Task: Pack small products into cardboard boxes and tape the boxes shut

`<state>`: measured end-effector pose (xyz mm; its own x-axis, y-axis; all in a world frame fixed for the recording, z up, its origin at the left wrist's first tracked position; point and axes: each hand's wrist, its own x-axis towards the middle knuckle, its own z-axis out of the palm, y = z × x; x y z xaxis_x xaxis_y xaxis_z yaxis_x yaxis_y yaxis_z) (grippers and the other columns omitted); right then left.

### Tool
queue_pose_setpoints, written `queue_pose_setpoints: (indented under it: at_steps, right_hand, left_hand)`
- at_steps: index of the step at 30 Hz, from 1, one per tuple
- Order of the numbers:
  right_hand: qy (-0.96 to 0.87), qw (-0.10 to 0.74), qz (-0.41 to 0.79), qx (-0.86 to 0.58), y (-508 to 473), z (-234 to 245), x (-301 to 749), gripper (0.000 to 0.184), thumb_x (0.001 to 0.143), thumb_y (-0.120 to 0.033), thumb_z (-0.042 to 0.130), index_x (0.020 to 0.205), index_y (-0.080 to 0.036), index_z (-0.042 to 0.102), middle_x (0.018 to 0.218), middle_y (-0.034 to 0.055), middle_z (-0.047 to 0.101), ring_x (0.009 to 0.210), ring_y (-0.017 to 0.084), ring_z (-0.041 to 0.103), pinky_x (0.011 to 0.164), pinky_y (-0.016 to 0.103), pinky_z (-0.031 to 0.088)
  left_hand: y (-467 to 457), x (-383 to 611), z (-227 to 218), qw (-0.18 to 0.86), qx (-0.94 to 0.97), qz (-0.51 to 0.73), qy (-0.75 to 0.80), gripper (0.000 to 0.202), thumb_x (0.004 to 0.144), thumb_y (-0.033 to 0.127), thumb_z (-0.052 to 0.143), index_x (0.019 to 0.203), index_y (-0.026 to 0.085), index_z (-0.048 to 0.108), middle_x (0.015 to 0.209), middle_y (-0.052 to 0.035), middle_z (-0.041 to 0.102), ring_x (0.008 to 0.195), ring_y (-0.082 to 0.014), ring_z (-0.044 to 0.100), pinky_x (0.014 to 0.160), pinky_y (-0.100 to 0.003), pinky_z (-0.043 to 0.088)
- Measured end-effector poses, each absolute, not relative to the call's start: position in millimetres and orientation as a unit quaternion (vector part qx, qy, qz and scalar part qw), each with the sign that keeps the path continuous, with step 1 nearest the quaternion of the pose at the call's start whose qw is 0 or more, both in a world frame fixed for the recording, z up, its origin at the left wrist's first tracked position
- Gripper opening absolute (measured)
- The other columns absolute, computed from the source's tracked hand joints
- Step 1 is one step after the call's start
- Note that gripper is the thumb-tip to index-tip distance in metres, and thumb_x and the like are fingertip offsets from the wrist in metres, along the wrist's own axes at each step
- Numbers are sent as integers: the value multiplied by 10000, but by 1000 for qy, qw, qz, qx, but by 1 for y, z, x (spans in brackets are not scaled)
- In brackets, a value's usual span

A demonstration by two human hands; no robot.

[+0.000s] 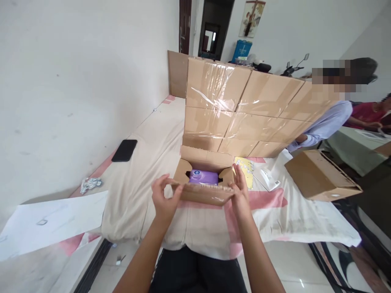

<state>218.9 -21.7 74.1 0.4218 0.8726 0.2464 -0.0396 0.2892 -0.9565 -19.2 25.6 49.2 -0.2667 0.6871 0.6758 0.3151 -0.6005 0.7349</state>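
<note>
An open cardboard box (210, 197) sits before me on the cloth-covered table, its flaps raised. Inside lies a purple soft pack (204, 177), with dark shapes at both its ends that I cannot make out. My left hand (164, 199) pinches the left end of the near flap between thumb and fingers. At the other end, my right hand (240, 188) grips the flap's corner, its thumb in front and its fingers reaching up along the box's right side. Just beyond that hand lies a yellow patterned packet (245, 170).
A tall taped cardboard panel (238, 108) stands across the back. A black phone (124, 150) and crumpled plastic (91, 185) lie left, near a white sheet (58, 221). Rightward are a white item (269, 180) and another carton (320, 175). A person's sleeve (326, 124) shows behind the panel.
</note>
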Motion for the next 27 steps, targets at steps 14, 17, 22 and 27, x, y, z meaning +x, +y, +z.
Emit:
queue_pose_setpoints:
  at_steps: [14,17,22,27]
  right_hand:
    - [-502,645,247,-520,-24,80,223,624,1055,-478,490,1641,-441,278,1750,-47,200,1570,237,339,1292,478,281]
    - [-523,625,266,-515,-21,80,229,678,1044,-467,506,1656,-447,215,1743,-32,233,1561,231,352,1276,467,305]
    - [-528,628,280,-499,-13,76,234,477,1023,-368,504,1500,-367,511,1464,26,589,1440,228,484,1248,464,328]
    - [-536,633,258,-495,-13,77,233,274,1020,-326,456,1175,-284,677,1301,58,662,1450,251,448,1253,475,300]
  left_hand:
    - [47,-11,70,491,509,565,425,688,882,282,563,1557,306,435,1634,-41,443,1528,-274,389,1247,-431,351]
    - [47,-10,72,507,499,571,409,760,867,272,567,1599,322,369,1642,-36,435,1531,-271,391,1253,-429,346]
    - [48,-10,71,495,498,563,436,712,868,282,557,1566,339,427,1620,-22,462,1517,-278,412,1257,-456,336]
    - [60,-22,72,386,618,528,437,296,827,272,529,1025,244,747,1473,-59,575,1495,-294,424,1258,-465,328]
